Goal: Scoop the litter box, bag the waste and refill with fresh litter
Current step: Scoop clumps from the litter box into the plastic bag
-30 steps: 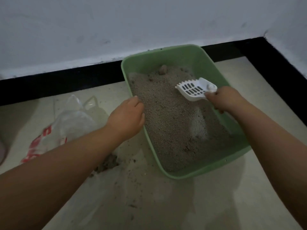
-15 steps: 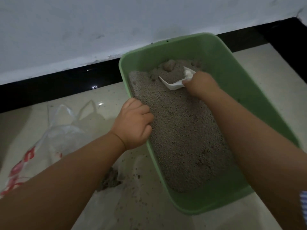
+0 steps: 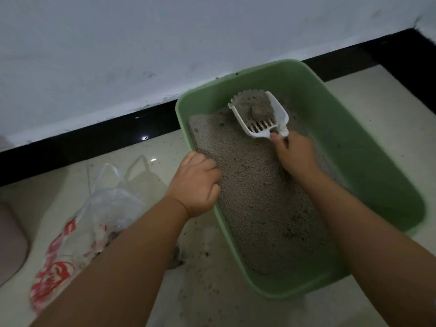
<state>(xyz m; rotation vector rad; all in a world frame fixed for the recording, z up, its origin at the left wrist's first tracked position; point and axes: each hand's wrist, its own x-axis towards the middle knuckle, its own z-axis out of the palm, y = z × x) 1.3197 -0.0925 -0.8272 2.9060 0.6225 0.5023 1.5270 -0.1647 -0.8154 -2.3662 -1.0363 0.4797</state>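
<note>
**Scoop up, clump aboard**

The right hand [image 3: 296, 156] is gripping the handle of the white scoop [image 3: 259, 114], fingers curled round it and the thumb lying along the top. The scoop is being held over the far end of the box [image 3: 368, 147], its slotted head pointing away toward the wall [image 3: 165, 43]. A heap of grey litter is sitting in the head, with one darker clump [image 3: 257, 111] showing in the middle of it. A few slots near the handle are showing bare.

The left hand [image 3: 195, 182] is holding the box's near-left rim, fingers hooked over the edge into the tray, thumb on the outside. The box is green, standing at an angle to the wall, and litter [image 3: 259, 197] is covering most of its floor, lying deeper along the left side than the right.

Left of the left forearm, a clear plastic bag [image 3: 99, 213] with red printing is lying crumpled on the pale tile floor [image 3: 212, 303], its handles flopping toward the wall. Spilled grains and a small dark pile are lying on the tiles between the bag and the box. A black skirting [image 3: 94, 135] is running along the foot of the wall. At the far left edge something flat and pinkish-grey [image 3: 11, 241] is just showing; I cannot tell what it is.
</note>
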